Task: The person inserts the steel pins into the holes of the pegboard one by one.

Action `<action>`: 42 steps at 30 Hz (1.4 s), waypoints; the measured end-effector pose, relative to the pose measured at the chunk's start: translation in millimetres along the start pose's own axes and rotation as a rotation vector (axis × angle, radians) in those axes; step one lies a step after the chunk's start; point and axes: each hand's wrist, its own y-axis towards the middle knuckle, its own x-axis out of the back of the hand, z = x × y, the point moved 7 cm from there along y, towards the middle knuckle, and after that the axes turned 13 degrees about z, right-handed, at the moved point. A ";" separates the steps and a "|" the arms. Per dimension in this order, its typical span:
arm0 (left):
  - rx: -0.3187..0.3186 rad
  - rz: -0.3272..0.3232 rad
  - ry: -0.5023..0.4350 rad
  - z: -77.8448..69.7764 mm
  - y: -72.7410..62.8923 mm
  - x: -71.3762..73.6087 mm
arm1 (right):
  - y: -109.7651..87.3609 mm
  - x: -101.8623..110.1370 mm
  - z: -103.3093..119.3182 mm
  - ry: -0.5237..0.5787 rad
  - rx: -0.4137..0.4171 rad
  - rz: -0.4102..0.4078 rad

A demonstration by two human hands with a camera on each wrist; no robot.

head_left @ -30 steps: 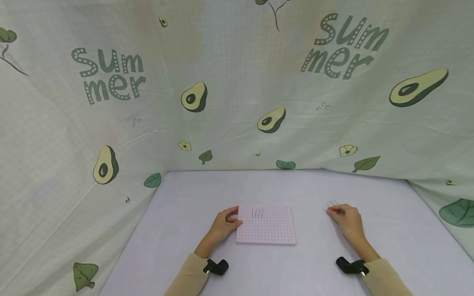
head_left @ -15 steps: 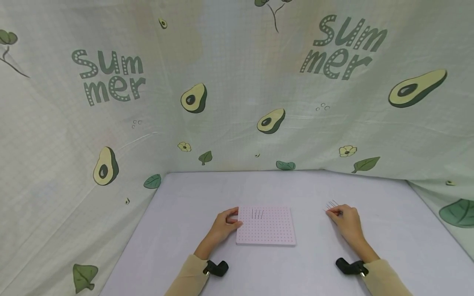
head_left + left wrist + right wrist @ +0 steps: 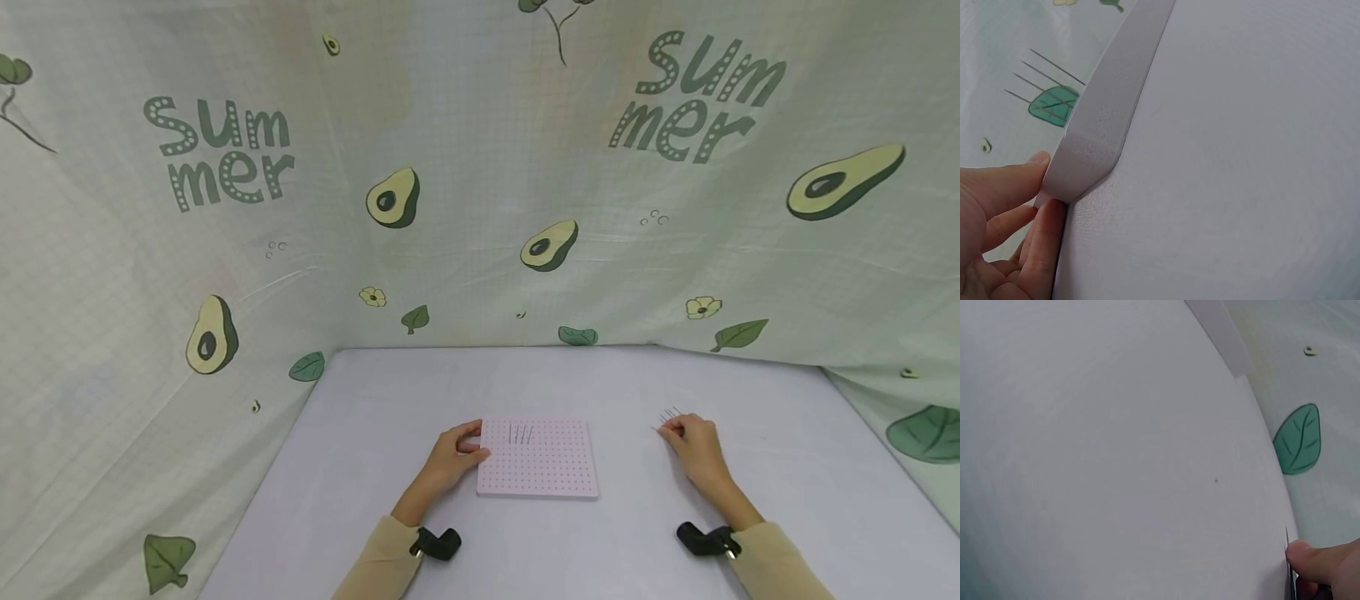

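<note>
A pale pink board (image 3: 536,477) with a grid of small dots lies on the table. Several thin metal needles (image 3: 522,434) stand upright in its far left part. My left hand (image 3: 447,458) grips the board's left edge, thumb on top; the left wrist view shows the fingers (image 3: 1047,237) low against its side. Off to the right, my right hand (image 3: 701,454) pinches a thin needle (image 3: 1287,537) between thumb and fingertips, its point sticking out. Just beyond those fingertips are several more needles (image 3: 670,414), partly hidden by the hand.
A white cloth covers the table (image 3: 630,550). Behind and beside it hangs a pale green curtain (image 3: 465,275) printed with avocados and leaves. Each wrist wears a black camera mount, such as the left mount (image 3: 438,543).
My right hand has shifted slightly left, and a thin needle now shows at its fingertips. My left hand and the board stay in place.
</note>
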 end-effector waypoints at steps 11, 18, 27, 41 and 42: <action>-0.001 0.000 -0.007 0.0 0.8 1.0 | 4.6 1.0 10.3 0.085 0.060 0.017; 0.002 0.004 0.005 0.5 0.0 0.7 | 5.5 -4.0 17.7 0.188 0.007 0.099; 0.002 -0.005 0.002 -2.3 -1.3 0.9 | 8.9 -15.7 28.1 0.256 -0.024 0.192; -0.003 -0.003 0.011 -2.6 -2.3 0.8 | 14.8 -32.9 48.8 0.377 0.034 0.196; -0.003 -0.003 0.011 -2.8 -2.5 0.8 | 16.0 -34.9 50.0 0.387 0.035 0.197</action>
